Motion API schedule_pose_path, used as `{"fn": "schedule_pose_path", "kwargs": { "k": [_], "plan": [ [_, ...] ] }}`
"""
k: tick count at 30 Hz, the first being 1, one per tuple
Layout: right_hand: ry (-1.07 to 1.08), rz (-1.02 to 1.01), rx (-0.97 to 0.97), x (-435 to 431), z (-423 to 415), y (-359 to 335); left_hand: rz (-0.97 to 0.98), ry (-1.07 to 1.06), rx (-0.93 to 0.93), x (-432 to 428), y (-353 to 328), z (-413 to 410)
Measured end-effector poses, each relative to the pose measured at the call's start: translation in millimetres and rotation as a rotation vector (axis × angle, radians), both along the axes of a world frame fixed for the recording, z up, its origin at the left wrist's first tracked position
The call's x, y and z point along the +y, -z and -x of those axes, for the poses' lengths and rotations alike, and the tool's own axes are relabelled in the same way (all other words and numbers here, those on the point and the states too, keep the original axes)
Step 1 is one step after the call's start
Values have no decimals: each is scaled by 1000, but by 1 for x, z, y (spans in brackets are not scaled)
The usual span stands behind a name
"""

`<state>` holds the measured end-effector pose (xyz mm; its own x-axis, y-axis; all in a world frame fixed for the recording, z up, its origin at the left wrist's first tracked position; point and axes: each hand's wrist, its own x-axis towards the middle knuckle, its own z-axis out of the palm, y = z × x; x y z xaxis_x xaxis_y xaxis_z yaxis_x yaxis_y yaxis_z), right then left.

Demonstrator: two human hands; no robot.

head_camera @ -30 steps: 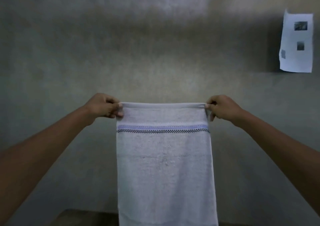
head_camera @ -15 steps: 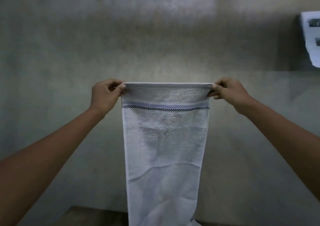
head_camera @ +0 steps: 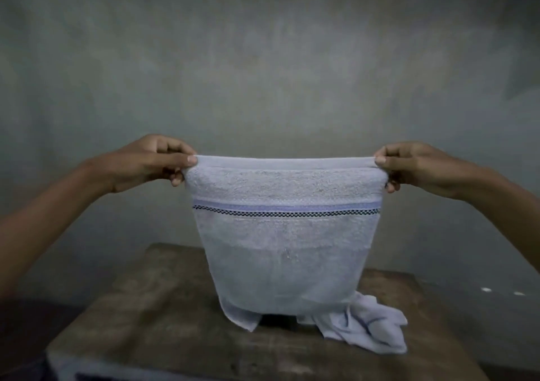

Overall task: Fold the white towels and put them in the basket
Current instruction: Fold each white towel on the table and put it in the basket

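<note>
A white towel point(head_camera: 286, 249) with a blue stripe and a dark checked line near its top hangs stretched between my hands. My left hand point(head_camera: 152, 162) pinches its top left corner and my right hand point(head_camera: 415, 165) pinches its top right corner. The towel's lower end touches the wooden table point(head_camera: 163, 316) below. A crumpled white towel point(head_camera: 368, 328) lies on the table at the right, partly behind the hanging towel. No basket is in view.
A grey plaster wall point(head_camera: 263, 73) stands right behind the table. The table's left edge runs diagonally toward the lower left, with dark floor point(head_camera: 26, 331) beside it.
The view has tilted down, so the table and the crumpled towel have come into sight. The towel has come lower, its bottom end now reaching the table. The paper on the wall has left the frame.
</note>
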<state>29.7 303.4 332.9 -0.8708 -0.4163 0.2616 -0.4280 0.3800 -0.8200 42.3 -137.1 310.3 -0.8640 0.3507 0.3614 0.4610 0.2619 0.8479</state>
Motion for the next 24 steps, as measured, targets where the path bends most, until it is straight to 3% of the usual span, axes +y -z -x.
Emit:
{"fn": "schedule_pose_path", "kwargs": {
  "k": [10,16,19,24],
  "plan": [
    [123,-79,-200,9,6,166,145,-91,-255,21,157,3],
    [214,-339,-263,9,4,270,252,-127,-383,31,270,15],
    [242,-361,-312,6,8,307,290,-188,-385,35,309,27],
    [321,-343,-194,4,39,341,349,-360,-333,46,349,59]
  ]
}}
